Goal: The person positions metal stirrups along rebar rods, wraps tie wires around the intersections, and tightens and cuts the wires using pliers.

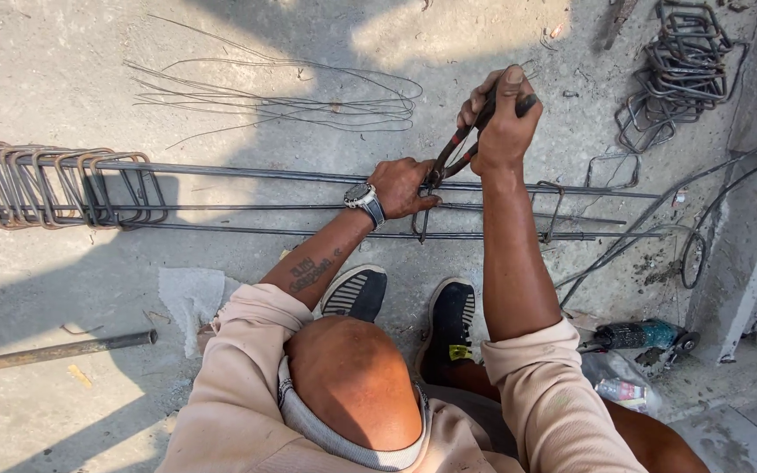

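Note:
Long steel rebars (247, 172) lie across the concrete floor as a cage. My left hand (400, 186), with a wristwatch, grips a square stirrup (422, 223) where it meets the top bar. My right hand (501, 118) is closed around the handles of red-handled pincers (456, 151), whose jaws touch the bar beside my left fingers. Another stirrup (554, 210) stands on the bars just to the right.
Several stirrups (54, 184) are bunched at the cage's left end. Loose tie wire (308, 105) lies beyond the bars, a heap of spare stirrups (681, 66) at top right. An angle grinder (646, 335), cables and a concrete block sit right; a pipe (54, 352) lies lower left.

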